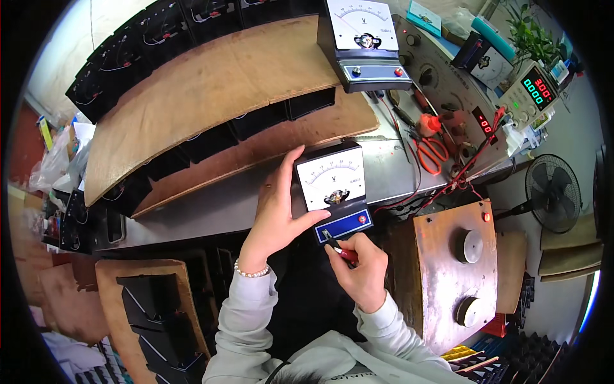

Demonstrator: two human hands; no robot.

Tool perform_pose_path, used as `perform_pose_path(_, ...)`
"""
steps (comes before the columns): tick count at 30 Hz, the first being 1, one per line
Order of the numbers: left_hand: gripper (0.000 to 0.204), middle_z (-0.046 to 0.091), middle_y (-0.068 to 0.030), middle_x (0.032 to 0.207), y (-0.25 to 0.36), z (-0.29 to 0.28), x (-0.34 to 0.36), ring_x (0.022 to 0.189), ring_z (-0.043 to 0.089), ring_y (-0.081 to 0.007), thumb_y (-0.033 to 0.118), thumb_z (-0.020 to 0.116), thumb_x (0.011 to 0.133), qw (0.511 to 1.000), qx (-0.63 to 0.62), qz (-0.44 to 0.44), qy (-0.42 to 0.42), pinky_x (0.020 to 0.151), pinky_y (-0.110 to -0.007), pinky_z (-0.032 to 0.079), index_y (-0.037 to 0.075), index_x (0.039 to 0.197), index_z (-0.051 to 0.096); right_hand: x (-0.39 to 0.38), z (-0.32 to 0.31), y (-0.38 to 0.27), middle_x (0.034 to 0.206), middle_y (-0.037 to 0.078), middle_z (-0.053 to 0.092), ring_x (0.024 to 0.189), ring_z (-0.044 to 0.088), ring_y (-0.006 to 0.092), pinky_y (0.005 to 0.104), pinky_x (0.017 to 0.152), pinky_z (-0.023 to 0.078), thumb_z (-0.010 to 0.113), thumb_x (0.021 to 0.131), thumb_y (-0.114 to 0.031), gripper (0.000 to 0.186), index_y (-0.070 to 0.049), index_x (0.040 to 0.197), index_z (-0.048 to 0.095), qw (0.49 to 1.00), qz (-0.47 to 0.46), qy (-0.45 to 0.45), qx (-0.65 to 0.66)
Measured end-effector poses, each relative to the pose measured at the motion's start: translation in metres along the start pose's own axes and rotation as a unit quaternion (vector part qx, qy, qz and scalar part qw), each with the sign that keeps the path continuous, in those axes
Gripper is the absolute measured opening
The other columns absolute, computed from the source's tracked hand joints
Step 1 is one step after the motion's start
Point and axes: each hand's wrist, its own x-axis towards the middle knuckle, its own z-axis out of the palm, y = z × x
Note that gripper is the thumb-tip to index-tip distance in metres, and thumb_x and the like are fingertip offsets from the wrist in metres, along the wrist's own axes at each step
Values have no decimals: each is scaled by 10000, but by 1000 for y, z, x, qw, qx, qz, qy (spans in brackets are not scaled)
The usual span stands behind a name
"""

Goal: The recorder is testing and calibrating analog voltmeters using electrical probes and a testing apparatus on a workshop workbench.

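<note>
Lower left of the left hand, black housings (153, 297) rest on a board (107, 272). The left hand (278, 208) holds a white-faced meter (331, 173), thumb across its front; below it, the right hand (361, 272) pinches a red-and-black tool (346, 254). Farther right: a two-knobbed box (444, 272).

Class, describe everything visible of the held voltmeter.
The analog voltmeter has a black, plastic-looking case, white scale face, a cutout exposing its mechanism, and a blue panel with a red terminal. It faces up, askew, at the bench edge; the left hand grips its left side, and a tool in the right hand reaches the panel.
</note>
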Motion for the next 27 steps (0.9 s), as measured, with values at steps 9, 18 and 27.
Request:
perform_pose_path(9, 1087, 494, -254, 1432, -1, -3, -1, 1312, 495, -412, 217, 870, 713, 999, -47, -9, 9, 1094, -448, 377, 91, 1577, 224, -18, -26, 21, 949, 50, 634, 803, 599, 98, 232, 701, 487, 784, 808, 64, 252, 8, 974, 604, 943, 139, 55, 297)
perform_pose_path(18, 1107, 546, -246, 1347, -4, 1, 0, 1280, 524, -393, 187, 885, 703, 997, -76, -19, -7, 1088, -445, 383, 87, 1577, 214, 25, -41, 26, 702, 111, 590, 614, 583, 261, 354, 547, 458, 830, 714, -3, 199, -3, 806, 653, 993, -53, 68, -78)
perform_pose_path(27, 1084, 610, -208, 1289, 1, 2, 10, 1213, 604, -305, 78, 877, 688, 984, -175, -27, 0, 1034, -398, 454, 64, 1565, 241, 17, -36, 32, 934, 83, 639, 736, 628, 176, 294, 635, 516, 851, 725, -36, 284, -7, 962, 697, 994, 40, 73, 74)
